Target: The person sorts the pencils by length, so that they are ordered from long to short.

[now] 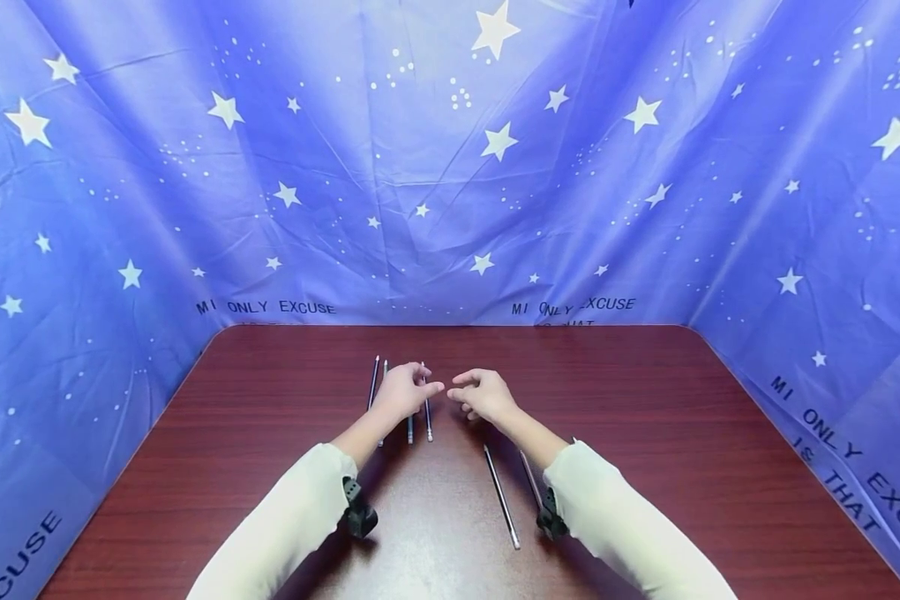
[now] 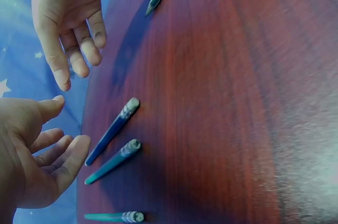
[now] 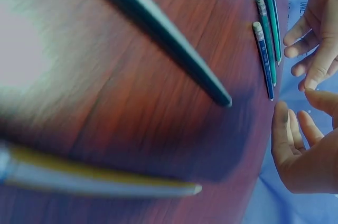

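My left hand (image 1: 405, 390) hovers above several pencils on the far middle of the table, its fingers loosely bent around nothing. To its right hangs my right hand (image 1: 486, 395), also holding nothing, with the fingertips of both hands close together. In the left wrist view a blue pencil (image 2: 112, 131), a teal pencil (image 2: 112, 164) and a green pencil (image 2: 105, 217) lie with their eraser ends toward the camera. Nearer the person, a dark pencil (image 1: 501, 496) lies slanted. Beside it, a yellow-and-white pencil (image 3: 105, 176) is partly covered by the right forearm in the head view.
The dark red wooden table (image 1: 630, 400) has rounded far corners. A blue curtain (image 1: 390, 183) with white stars and printed words surrounds its back and sides. Black wrist cameras are strapped at both sleeves.
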`<action>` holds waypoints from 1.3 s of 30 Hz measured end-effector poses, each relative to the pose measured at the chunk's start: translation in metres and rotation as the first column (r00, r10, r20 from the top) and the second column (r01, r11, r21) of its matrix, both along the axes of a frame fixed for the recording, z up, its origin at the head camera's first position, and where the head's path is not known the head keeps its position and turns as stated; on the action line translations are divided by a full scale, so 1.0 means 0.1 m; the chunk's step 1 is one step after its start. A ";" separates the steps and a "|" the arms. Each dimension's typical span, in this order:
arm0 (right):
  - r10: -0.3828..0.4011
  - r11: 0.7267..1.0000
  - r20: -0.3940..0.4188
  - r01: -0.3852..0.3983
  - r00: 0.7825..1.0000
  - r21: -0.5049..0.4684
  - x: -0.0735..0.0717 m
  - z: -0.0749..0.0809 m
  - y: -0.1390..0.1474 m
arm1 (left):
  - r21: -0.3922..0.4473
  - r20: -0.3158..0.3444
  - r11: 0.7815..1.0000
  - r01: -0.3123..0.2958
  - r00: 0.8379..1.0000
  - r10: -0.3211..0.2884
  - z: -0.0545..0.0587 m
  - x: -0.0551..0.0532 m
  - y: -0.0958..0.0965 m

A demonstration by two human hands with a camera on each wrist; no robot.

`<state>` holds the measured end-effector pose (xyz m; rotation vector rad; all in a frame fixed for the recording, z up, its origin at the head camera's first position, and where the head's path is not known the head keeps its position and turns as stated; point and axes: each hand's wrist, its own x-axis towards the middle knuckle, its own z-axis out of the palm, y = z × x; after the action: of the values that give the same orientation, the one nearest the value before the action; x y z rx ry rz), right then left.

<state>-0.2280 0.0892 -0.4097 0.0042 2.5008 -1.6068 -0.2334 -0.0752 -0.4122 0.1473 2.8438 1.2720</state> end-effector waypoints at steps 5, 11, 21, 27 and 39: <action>0.015 1.000 -0.012 -0.015 1.000 0.001 0.08 0.03 0.15 | -0.012 -0.019 1.000 0.026 0.999 -0.026 0.00 0.10 0.07; 0.024 1.000 -0.024 -0.024 0.999 0.013 0.13 0.03 0.34 | -0.051 -0.038 0.996 0.072 0.997 -0.074 0.01 0.24 0.18; 0.041 0.998 0.004 -0.042 0.999 0.052 0.30 -0.01 0.63 | -0.050 -0.031 0.979 0.199 0.979 -0.200 -0.04 0.46 0.35; 0.063 0.997 0.001 -0.063 0.998 0.050 0.40 -0.02 0.84 | -0.055 -0.031 0.966 0.251 0.967 -0.253 -0.07 0.62 0.45; 0.056 0.992 0.008 -0.057 0.998 0.116 0.57 -0.08 1.19 | -0.088 0.021 0.960 0.264 0.964 -0.264 -0.18 0.79 0.61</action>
<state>-0.1709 0.2083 -0.4177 -0.0470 2.5629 -1.4363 -0.1542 -0.0141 -0.4305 0.4990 2.7492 1.0866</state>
